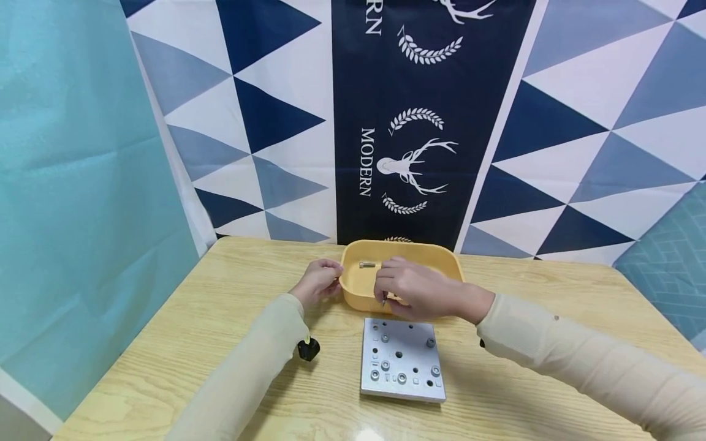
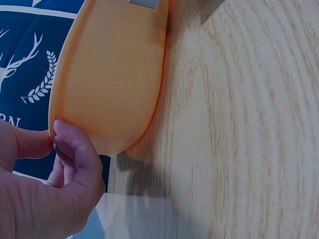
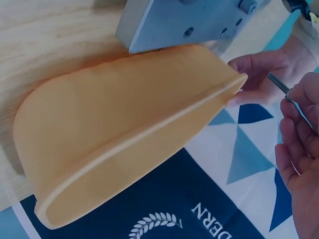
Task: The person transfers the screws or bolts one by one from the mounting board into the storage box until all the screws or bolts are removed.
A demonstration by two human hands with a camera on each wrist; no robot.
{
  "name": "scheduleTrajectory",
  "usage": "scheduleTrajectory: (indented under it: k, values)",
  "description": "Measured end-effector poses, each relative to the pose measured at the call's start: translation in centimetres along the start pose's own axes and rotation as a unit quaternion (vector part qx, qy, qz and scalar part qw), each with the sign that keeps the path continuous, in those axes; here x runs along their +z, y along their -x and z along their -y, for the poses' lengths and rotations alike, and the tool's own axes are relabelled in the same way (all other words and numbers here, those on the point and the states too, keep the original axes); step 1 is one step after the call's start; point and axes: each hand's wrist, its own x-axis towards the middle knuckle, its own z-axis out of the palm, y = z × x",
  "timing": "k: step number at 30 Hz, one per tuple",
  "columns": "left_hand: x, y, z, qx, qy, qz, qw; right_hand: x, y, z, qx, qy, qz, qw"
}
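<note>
A yellow plastic bin (image 1: 361, 301) stands at the back of the table. My left hand (image 1: 318, 282) pinches its left rim between thumb and fingers, as the left wrist view shows closely. Over the bin's front edge is my right hand (image 1: 413, 288), its thumb and fingertips gripping a small metal screw (image 3: 279, 85) whose threaded end sticks out. Another screw (image 1: 367, 265) lies inside the bin; the right hand hides part of the interior. In front of the bin lies a square silver metal plate (image 1: 415, 353) with several holes and several socket-head screws standing in it.
The wood-grain table (image 1: 265, 269) spreads out around the plate and bin. A patterned cloth (image 1: 287, 141) hangs directly behind the bin. A small black object (image 1: 309, 349) shows beside the left forearm.
</note>
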Motion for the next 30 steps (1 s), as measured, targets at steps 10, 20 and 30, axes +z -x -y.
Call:
scheduleTrajectory:
  k: [10,20,30]
  values:
    - [-0.1,0.0,0.2,0.003,0.008,0.005,1.0,-0.5,-0.2,-1.9,0.018,-0.016,0.005,0.9997]
    - [0.0,-0.1,0.2,0.004,0.01,0.002,0.9999,-0.3,-0.7,-3.8,0.031,0.013,0.018,0.9993]
    - [-0.1,-0.5,0.6,0.011,0.011,0.002,0.9999,0.3,-1.3,-5.9,0.052,0.049,0.047,0.9963]
